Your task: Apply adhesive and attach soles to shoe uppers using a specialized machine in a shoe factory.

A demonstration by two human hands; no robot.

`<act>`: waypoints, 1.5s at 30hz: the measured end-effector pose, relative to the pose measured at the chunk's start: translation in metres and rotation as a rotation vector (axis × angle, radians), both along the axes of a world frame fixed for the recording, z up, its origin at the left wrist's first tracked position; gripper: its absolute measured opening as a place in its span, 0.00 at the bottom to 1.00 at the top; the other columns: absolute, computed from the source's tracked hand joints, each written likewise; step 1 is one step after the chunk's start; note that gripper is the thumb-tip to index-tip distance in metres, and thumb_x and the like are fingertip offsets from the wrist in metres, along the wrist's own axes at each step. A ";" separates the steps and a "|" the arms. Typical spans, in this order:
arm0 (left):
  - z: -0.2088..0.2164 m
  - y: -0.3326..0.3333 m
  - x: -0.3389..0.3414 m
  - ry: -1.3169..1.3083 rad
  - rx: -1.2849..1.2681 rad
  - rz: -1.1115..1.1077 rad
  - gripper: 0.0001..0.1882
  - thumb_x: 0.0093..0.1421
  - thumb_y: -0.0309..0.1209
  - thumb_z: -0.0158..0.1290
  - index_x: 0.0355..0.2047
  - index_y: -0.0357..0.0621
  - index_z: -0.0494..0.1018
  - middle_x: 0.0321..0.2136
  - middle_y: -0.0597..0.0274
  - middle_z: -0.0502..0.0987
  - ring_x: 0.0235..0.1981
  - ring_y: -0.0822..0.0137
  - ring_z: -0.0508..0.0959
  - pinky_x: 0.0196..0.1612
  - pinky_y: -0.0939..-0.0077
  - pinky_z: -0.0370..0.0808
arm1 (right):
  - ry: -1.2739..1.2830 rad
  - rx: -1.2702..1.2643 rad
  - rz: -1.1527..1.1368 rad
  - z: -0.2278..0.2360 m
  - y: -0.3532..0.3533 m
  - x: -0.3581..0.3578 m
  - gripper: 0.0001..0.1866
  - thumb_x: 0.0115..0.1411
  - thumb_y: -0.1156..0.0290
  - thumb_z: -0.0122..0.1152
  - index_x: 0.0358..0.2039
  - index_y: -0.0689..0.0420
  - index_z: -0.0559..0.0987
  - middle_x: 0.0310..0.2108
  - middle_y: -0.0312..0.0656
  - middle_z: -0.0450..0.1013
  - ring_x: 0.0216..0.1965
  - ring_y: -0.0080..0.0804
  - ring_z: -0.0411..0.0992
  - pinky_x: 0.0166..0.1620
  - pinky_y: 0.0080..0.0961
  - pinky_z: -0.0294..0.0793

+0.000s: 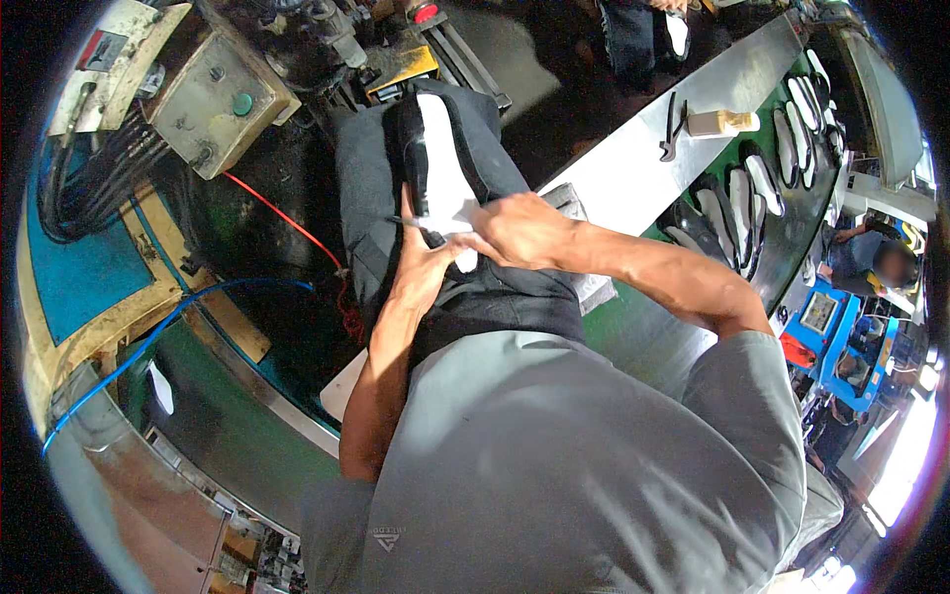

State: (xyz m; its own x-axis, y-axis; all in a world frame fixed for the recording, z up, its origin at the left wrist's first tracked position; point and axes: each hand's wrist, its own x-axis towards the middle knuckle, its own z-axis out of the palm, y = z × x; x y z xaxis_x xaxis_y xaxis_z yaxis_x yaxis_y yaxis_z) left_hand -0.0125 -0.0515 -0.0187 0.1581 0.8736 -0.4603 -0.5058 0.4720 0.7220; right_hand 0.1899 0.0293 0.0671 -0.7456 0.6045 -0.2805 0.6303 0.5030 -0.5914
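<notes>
A black shoe (442, 153) lies sole up across my lap, its white bottom facing me and its long end pointing away. My left hand (424, 259) grips the near end of the shoe from the left side, fingers along its edge. A thin dark piece shows by those fingers; its kind is unclear. My right hand (524, 233) is closed over the near part of the white bottom, from the right, and meets the left hand there. A pale blurred patch lies at its fingertips, and what it pinches cannot be made out.
At my right, a metal-edged bench (633, 168) bears a dark hooked tool (672, 129) and a bottle (717, 123) of tan liquid. Beyond it stand several black-and-white shoes (762, 183). A control box (218, 104) and blue hose (198, 292) are at left. Other people work nearby.
</notes>
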 end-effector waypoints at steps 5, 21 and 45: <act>-0.001 0.004 -0.002 0.164 0.011 -0.035 0.64 0.58 0.08 0.61 0.83 0.55 0.33 0.71 0.52 0.62 0.67 0.58 0.70 0.69 0.63 0.72 | 0.195 0.047 -0.141 0.031 0.000 -0.002 0.26 0.76 0.52 0.56 0.30 0.64 0.78 0.25 0.59 0.78 0.29 0.66 0.79 0.33 0.56 0.79; 0.055 0.017 -0.049 0.347 0.136 -0.188 0.57 0.52 0.10 0.61 0.81 0.47 0.51 0.73 0.56 0.63 0.73 0.57 0.64 0.76 0.62 0.60 | -0.038 0.005 -0.257 0.032 0.076 0.010 0.36 0.76 0.44 0.51 0.28 0.68 0.81 0.19 0.59 0.74 0.27 0.57 0.81 0.36 0.52 0.80; 0.015 0.073 -0.004 0.666 0.188 -0.496 0.57 0.54 0.15 0.68 0.80 0.37 0.49 0.70 0.44 0.67 0.67 0.52 0.70 0.70 0.62 0.67 | -0.027 -0.083 -0.442 -0.009 -0.037 0.102 0.27 0.75 0.49 0.52 0.40 0.64 0.84 0.35 0.62 0.82 0.43 0.67 0.82 0.47 0.60 0.81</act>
